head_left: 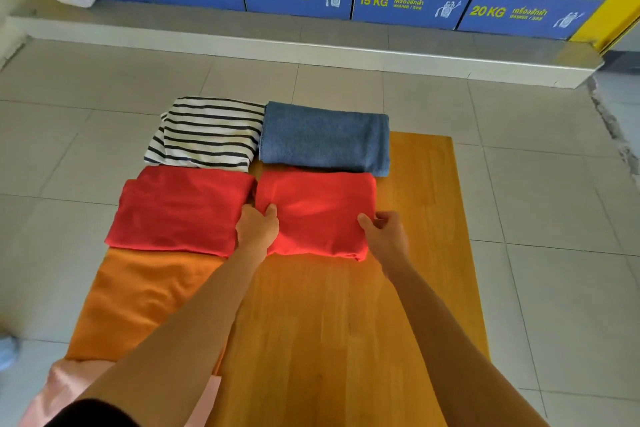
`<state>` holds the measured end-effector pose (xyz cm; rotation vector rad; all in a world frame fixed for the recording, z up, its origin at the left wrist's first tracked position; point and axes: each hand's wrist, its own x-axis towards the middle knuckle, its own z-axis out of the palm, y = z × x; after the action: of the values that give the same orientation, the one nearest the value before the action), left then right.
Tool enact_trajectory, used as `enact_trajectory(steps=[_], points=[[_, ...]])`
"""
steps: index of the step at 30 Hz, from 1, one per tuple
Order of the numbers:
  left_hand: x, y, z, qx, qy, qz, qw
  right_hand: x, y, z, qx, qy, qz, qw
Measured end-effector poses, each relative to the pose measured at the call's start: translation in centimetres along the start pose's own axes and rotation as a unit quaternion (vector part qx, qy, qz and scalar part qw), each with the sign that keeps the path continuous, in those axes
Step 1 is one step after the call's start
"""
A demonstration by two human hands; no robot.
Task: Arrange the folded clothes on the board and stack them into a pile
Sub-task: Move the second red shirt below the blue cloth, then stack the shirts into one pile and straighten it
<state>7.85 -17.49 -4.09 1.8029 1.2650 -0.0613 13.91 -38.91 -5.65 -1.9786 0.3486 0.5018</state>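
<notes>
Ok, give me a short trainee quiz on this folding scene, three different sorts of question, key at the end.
1. True or false: both hands grip the blue folded towel.
2. Which folded piece lies directly left of the blue one: A striped, B orange, C pink?
3. Fill in: the left hand and right hand hold the near edge of a ____ folded garment on the wooden board.

Key: 1 false; 2 A, the striped shirt; 3 red.
</notes>
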Motion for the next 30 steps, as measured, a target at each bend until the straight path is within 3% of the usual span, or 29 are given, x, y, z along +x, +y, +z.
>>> enact_trajectory(steps=[13, 18, 23, 30], points=[[-7.2, -7.2, -10.0, 0.033, -0.099, 0.156, 0.982, -12.9, 4.6, 4.5, -0.026, 0.040, -0.033, 0.998], [-9.6, -11.4, -15.4, 0.009, -0.076, 0.176, 0.981, -16.8, 3.1, 8.5, -0.043, 0.005, -0.074, 0.996], [-11.3, -14.2, -19.7, 0.015, -0.119, 0.176, 0.977, -22.3, 2.3, 13.9, -0.036, -0.051, -0.114, 0.992], [-11.3, -17.6, -24.2, 0.012, -0.083, 0.193, 0.978, -28.7, 1.7, 18.7, -0.021, -0.095, -0.141, 0.985]])
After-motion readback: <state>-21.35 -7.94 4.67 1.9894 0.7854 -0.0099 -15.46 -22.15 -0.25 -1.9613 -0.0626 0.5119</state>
